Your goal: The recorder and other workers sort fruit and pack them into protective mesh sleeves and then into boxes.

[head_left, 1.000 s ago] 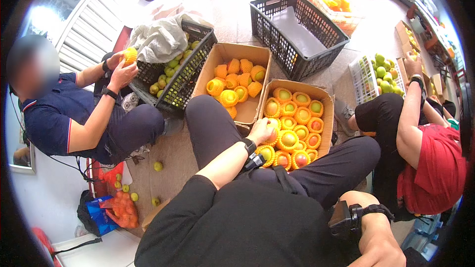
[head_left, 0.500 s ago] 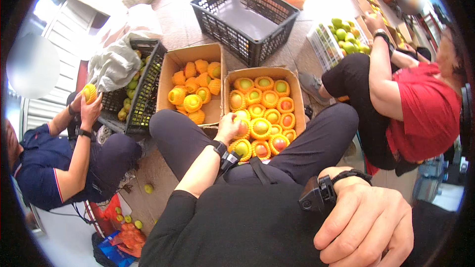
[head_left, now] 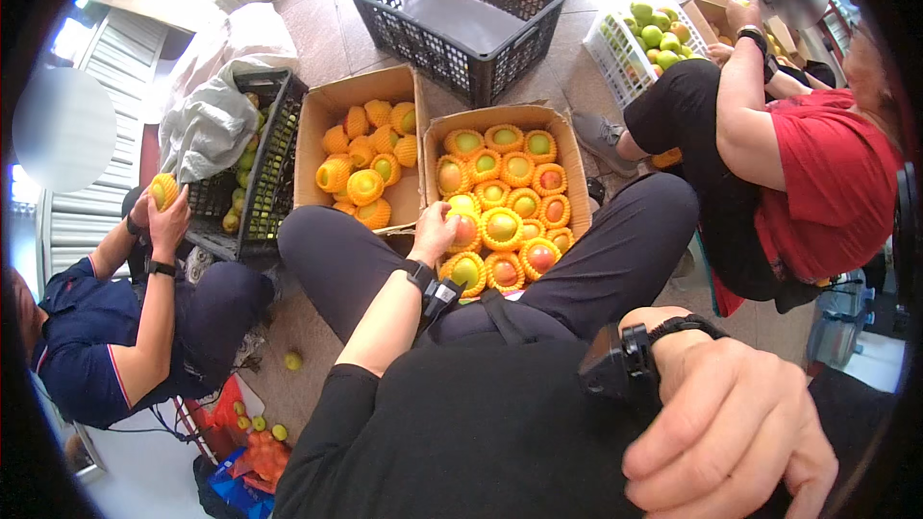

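Note:
In the near carton [head_left: 565, 125] between my knees stand rows of round green-to-red fruits, each in a yellow foam net sleeve. My left hand [head_left: 435, 233] reaches to the carton's left side, its fingers closed around the edge of a reddish netted fruit [head_left: 466, 230] in the row. A green-topped netted fruit [head_left: 501, 226] is just right of it. Close to the camera at lower right, my right hand [head_left: 733, 428] is raised, palm down, fingers loosely bent and partly apart, with nothing visible in them. A black device [head_left: 615, 362] is strapped at that wrist.
A second carton [head_left: 306, 159] of loosely piled netted fruits adjoins on the left. Beyond are a black crate [head_left: 461, 38] with a grey sheet and another black crate [head_left: 271, 173] of unwrapped fruits. Co-workers sit left, holding a netted fruit [head_left: 164, 190], and right, beside a white crate [head_left: 615, 72].
The whole view has shifted slightly, with the cartons now higher and further left. My left hand stays at the same fruit; my right hand has moved slightly right and down.

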Action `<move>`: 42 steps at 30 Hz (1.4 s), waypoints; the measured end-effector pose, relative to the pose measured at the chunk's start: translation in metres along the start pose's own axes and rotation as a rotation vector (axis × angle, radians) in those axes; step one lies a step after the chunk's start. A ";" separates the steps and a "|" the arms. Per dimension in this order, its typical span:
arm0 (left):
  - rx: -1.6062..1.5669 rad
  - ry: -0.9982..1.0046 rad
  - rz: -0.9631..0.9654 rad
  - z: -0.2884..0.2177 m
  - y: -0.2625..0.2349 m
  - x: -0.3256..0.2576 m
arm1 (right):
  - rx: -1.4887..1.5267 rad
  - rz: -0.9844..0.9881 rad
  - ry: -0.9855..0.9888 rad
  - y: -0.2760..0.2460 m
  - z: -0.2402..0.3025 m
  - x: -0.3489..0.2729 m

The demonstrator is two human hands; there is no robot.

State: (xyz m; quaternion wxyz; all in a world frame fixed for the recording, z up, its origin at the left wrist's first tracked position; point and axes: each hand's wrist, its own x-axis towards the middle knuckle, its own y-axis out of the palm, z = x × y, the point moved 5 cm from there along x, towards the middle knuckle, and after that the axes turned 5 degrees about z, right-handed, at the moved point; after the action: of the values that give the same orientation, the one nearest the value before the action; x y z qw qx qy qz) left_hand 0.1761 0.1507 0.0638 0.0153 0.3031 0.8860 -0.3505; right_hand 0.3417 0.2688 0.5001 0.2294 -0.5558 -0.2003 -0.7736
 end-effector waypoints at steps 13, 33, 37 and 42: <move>-0.053 -0.042 0.004 0.014 -0.011 -0.006 | -0.943 -0.100 0.001 0.019 -0.001 0.000; -0.108 -0.029 0.006 0.033 -0.010 -0.002 | -1.110 -0.311 1.357 -0.093 -0.192 -0.329; -0.060 -0.014 0.012 0.022 -0.008 -0.002 | -1.177 -0.276 1.253 -0.097 -0.189 -0.329; -0.052 -0.014 -0.001 0.012 -0.012 -0.008 | -1.139 -0.316 1.323 -0.095 -0.190 -0.334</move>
State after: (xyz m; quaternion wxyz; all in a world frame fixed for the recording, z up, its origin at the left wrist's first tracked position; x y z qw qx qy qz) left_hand 0.1740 0.1323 0.0638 0.0289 0.2997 0.8948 -0.3296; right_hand 0.2334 0.2830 0.1191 -0.1229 0.0096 0.3145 -0.9412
